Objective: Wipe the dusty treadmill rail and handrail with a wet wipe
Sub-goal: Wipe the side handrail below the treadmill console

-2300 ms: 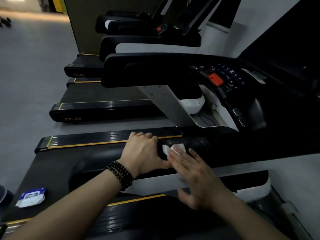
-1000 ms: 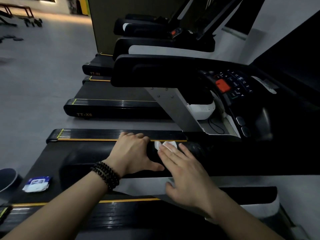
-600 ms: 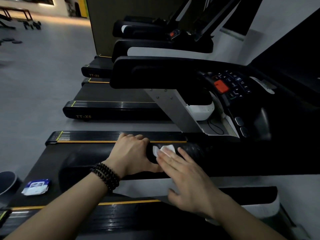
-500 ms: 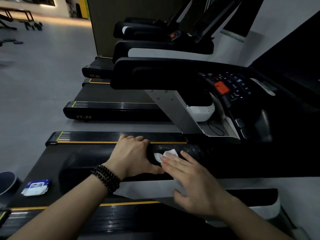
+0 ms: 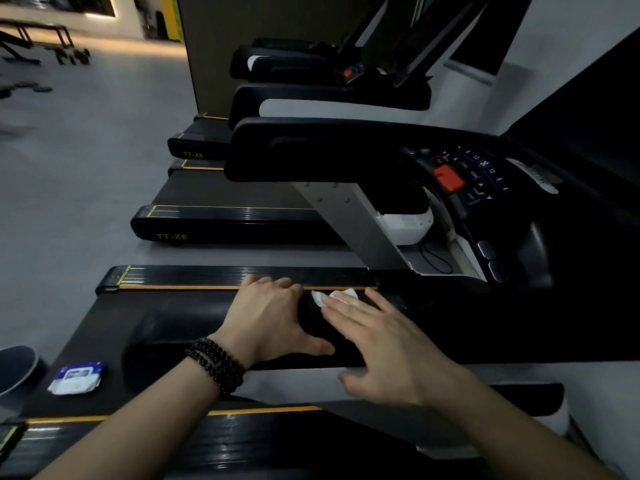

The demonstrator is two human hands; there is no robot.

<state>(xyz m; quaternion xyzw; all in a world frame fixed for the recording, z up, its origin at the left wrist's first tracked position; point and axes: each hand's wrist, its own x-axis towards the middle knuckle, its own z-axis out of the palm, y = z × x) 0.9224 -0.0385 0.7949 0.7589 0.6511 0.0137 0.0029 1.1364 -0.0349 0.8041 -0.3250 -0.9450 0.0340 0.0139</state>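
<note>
On the handrail, right hand fingers press the wet wipe flat; left hand apparently grips.

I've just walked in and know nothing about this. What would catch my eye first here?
Two bare hands on a black handrail in the foreground: the left hand grips it, while the right hand presses a white wet wipe flat against it. A red button glows on the console at upper right, and a blue wipe packet lies at lower left.
</note>
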